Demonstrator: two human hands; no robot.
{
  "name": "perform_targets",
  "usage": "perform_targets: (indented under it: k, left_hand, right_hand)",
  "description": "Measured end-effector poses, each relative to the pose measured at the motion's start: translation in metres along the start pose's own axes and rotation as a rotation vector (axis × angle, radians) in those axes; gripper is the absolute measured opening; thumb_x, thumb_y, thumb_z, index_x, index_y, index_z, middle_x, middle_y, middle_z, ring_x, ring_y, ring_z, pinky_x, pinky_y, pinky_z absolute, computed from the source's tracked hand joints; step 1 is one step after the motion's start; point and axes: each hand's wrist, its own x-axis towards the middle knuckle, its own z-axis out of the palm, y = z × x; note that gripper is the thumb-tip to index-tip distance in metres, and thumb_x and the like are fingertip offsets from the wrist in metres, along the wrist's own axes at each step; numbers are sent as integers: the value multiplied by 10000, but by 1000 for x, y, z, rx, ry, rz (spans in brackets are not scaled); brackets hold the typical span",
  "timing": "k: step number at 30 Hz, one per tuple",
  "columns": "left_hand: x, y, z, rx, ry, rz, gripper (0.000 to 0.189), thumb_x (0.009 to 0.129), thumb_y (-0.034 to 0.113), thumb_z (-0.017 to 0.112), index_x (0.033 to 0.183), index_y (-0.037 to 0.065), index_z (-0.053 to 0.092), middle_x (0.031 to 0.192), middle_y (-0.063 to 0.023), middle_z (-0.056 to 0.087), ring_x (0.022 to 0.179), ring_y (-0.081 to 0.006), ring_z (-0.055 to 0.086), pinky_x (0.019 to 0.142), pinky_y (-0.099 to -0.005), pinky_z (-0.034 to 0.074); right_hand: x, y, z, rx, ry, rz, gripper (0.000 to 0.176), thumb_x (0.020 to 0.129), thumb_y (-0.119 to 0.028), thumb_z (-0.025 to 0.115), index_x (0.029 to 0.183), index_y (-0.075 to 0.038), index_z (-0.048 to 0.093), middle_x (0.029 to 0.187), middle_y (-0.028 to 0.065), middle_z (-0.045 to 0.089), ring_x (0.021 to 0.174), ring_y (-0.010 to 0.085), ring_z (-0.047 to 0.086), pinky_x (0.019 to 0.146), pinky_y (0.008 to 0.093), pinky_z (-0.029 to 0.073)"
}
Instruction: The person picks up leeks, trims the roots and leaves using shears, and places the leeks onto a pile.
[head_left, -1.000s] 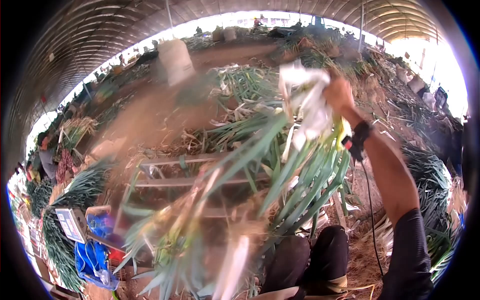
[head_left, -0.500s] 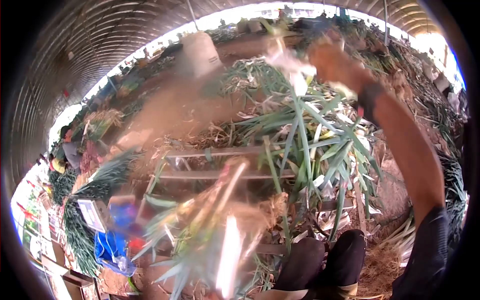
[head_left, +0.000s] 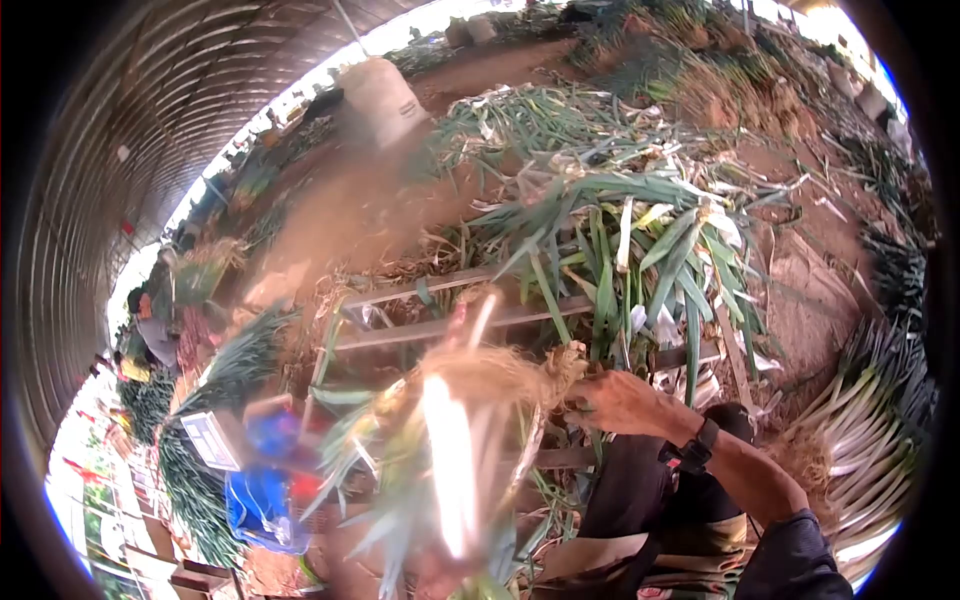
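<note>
My right hand (head_left: 632, 403), with a watch on the wrist, is over my lap. Its fingers are curled at the brown, ragged end of a green onion (head_left: 528, 445). Just left of it are a tangle of pale roots (head_left: 485, 368) and long green leaves (head_left: 375, 535), badly smeared by blur and a bright white streak. A skin-toned blur at the bottom edge may be my left hand (head_left: 436, 580); its fingers cannot be made out. In front of my knees lies a heap of green onion leaves and peelings (head_left: 640, 235).
Wooden slats (head_left: 465, 325) lie in front of me. Trimmed green onions (head_left: 860, 425) are piled at the right. To the left are a scale (head_left: 210, 440), a blue bag (head_left: 262, 508) and a person (head_left: 155, 335). A white sack (head_left: 383, 103) stands farther back.
My right hand has come down from above the leaf heap to the green onion near my lap. The white peelings it was beside are no longer in the air. The view has shifted slightly.
</note>
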Motion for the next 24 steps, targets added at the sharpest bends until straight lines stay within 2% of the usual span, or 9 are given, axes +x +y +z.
perform_targets:
  k: [5, 7, 8, 9, 12, 15, 16, 17, 24]
  left_hand:
    - [3, 49, 19, -43, -4, -89, 736, 710, 55, 810, 1372, 29, 488, 1243, -124, 603, 1064, -273, 615, 883, -379, 526]
    - [-3, 66, 31, -50, 5, -110, 770, 687, -4, 816, 1379, 31, 480, 1239, -115, 604, 1061, -263, 613, 890, -360, 526]
    - [-8, 80, 44, -55, 16, -118, 789, 676, -34, 819, 1383, 32, 476, 1237, -111, 604, 1060, -258, 611, 893, -351, 526]
    - [-16, 94, 59, -33, 38, -113, 809, 664, -63, 822, 1387, 33, 473, 1235, -106, 605, 1059, -253, 610, 896, -341, 526]
    - [-42, 152, 137, 188, 98, 6, 791, 649, 76, 841, 1364, 11, 510, 1202, -118, 638, 1057, -260, 630, 908, -335, 515]
    - [-34, 143, 113, 481, 4, 182, 748, 651, 82, 833, 1332, -10, 538, 1131, -108, 659, 1018, -249, 637, 873, -336, 521]
    - [-26, 110, 65, 368, -49, 30, 610, 771, 214, 846, 1277, -1, 582, 1157, -103, 659, 1008, -254, 646, 831, -420, 536]
    - [-18, 110, 57, 276, -35, -15, 573, 740, 121, 851, 1239, -24, 610, 1047, -74, 687, 903, -230, 651, 800, -367, 534]
    - [-31, 144, 63, 475, 103, 220, 721, 627, 168, 857, 1263, -23, 576, 1070, -91, 664, 928, -210, 629, 820, -351, 516]
  right_hand:
    - [-19, -1, 34, 50, 207, -137, 294, 927, -288, 662, 1166, -121, 628, 764, 132, 638, 637, 274, 647, 634, 382, 572]
    - [-23, -13, 37, 237, 149, 5, 275, 894, -225, 703, 1066, -23, 634, 813, 180, 649, 727, 362, 654, 660, 428, 533]
    - [-25, -17, 31, 256, 187, -157, 190, 893, -177, 698, 960, -16, 623, 779, 175, 638, 665, 364, 635, 605, 429, 513]
    - [-27, -20, 30, 243, 201, -131, 174, 893, -166, 693, 922, -15, 612, 753, 172, 626, 650, 366, 629, 596, 435, 507]
    - [-32, -27, 26, 226, 279, -79, 138, 888, -110, 670, 819, -19, 593, 662, 164, 577, 602, 383, 607, 564, 449, 490]
    - [-37, -28, 13, 253, 337, -59, 112, 879, -104, 676, 856, -15, 612, 693, 173, 585, 626, 386, 614, 567, 447, 488]
    - [-39, -26, 13, 287, 379, -33, 100, 879, -98, 674, 881, -11, 625, 719, 175, 594, 650, 384, 624, 572, 444, 491]
    - [-41, -20, 11, 261, 395, -44, 100, 879, -97, 673, 895, -9, 629, 753, 177, 614, 672, 379, 635, 583, 435, 498]
    - [-56, 6, 19, 228, 332, 147, 303, 889, -199, 664, 1145, -50, 598, 797, 198, 658, 682, 402, 648, 628, 451, 539]
